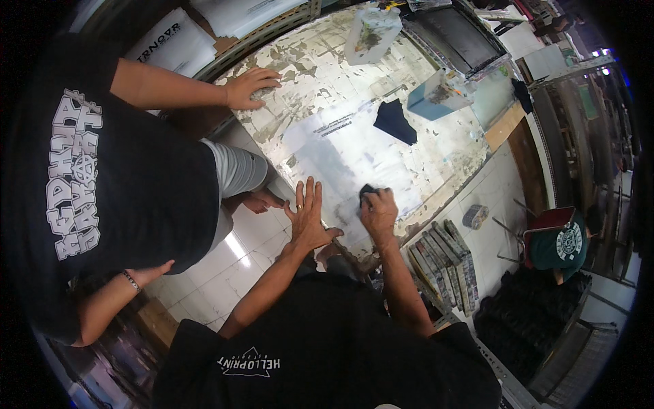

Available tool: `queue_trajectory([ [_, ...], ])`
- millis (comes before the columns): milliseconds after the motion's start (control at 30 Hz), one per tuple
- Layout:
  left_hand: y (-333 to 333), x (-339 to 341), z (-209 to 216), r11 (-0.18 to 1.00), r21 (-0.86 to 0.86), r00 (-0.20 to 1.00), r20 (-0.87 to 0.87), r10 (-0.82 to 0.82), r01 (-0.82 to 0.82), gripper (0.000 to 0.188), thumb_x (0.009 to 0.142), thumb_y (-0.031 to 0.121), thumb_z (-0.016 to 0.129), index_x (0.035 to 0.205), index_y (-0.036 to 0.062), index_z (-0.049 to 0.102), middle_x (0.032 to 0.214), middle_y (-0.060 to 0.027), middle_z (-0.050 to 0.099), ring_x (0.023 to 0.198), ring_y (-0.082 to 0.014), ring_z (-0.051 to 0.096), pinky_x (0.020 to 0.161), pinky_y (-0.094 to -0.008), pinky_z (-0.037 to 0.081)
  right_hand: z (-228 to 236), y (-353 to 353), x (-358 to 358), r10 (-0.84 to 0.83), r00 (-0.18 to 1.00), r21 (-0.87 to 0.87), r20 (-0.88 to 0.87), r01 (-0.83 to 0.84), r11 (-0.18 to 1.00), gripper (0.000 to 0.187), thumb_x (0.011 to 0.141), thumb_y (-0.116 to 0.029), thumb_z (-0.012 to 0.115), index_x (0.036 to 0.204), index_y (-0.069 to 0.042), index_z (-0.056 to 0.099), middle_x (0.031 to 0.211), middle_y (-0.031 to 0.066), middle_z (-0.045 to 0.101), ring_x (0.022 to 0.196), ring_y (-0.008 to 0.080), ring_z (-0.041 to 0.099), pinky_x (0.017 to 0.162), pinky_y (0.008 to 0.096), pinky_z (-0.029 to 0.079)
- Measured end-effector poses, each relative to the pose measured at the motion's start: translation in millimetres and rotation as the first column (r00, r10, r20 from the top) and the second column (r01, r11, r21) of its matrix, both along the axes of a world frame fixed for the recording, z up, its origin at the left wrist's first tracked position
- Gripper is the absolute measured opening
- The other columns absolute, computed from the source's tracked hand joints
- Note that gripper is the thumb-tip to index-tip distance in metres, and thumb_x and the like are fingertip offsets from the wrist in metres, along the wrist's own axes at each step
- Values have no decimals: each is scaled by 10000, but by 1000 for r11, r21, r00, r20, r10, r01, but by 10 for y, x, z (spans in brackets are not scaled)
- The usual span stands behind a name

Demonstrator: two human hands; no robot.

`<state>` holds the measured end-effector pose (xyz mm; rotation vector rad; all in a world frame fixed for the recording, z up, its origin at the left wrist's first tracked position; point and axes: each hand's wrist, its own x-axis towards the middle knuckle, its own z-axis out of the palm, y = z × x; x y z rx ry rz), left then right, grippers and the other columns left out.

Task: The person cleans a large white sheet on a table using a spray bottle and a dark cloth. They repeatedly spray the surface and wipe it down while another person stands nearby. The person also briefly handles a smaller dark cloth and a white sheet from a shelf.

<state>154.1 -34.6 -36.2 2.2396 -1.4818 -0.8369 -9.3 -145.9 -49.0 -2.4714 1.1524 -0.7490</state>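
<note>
My right hand (380, 213) is closed on a small dark cloth (366, 191) and presses it down on a pale, thin sheet (320, 158). This sheet lies flat on a worn white tabletop (286, 71) and carries small dark print near its far edge. At the sheet's near left edge my left hand (308, 219) is open, fingers spread, with a ring on one finger. Whether it rests on the sheet or just above it, I cannot tell. Beyond the sheet lies another dark cloth (396, 123), folded and touched by neither hand.
A translucent plastic container (373, 37) stands at the far side; another (436, 97), holding bluish liquid, is to the right. A co-worker's hand (251, 88) rests on the table's left edge. Framed screens (446, 267) lean on the floor at right, near a stool (548, 219).
</note>
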Motion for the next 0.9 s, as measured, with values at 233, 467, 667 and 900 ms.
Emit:
queue_trajectory([
  [233, 17, -2, -25, 999, -36, 1000, 11, 15, -15, 1383, 554, 517, 926, 1601, 27, 167, 1702, -176, 60, 1563, -390, 22, 1049, -794, 194, 15, 223, 206, 139, 989, 67, 54, -142, 988, 133, 719, -24, 730, 842, -59, 693, 869, 137, 634, 843, 363, 601, 681, 454, 518],
  [467, 41, -38, -180, 996, -90, 994, 106, 23, -14, 1409, 519, 516, 940, 1598, 31, 174, 1702, -166, 71, 1564, -384, 27, 1054, -789, 188, 47, 281, 208, 283, 956, 81, 72, -288, 954, 155, 703, -38, 738, 854, -64, 710, 840, 98, 623, 829, 334, 596, 697, 430, 522],
  [667, -9, -3, 68, 999, 26, 1000, -3, 27, -26, 1408, 523, 477, 953, 1605, 49, 161, 1705, -143, 72, 1569, -365, 22, 1066, -777, 177, 202, 218, -30, 330, 944, 179, 4, -326, 928, 140, 730, -50, 750, 867, -51, 723, 877, 106, 640, 839, 330, 606, 699, 427, 526],
  [900, 11, -1, 15, 999, 22, 999, 27, 24, -24, 1424, 512, 485, 959, 1606, 50, 157, 1707, -139, 56, 1571, -356, 20, 1065, -776, 176, 152, 258, 33, 340, 940, 209, -13, -330, 920, 130, 723, -58, 749, 851, -58, 723, 885, 116, 642, 866, 351, 595, 709, 428, 533],
])
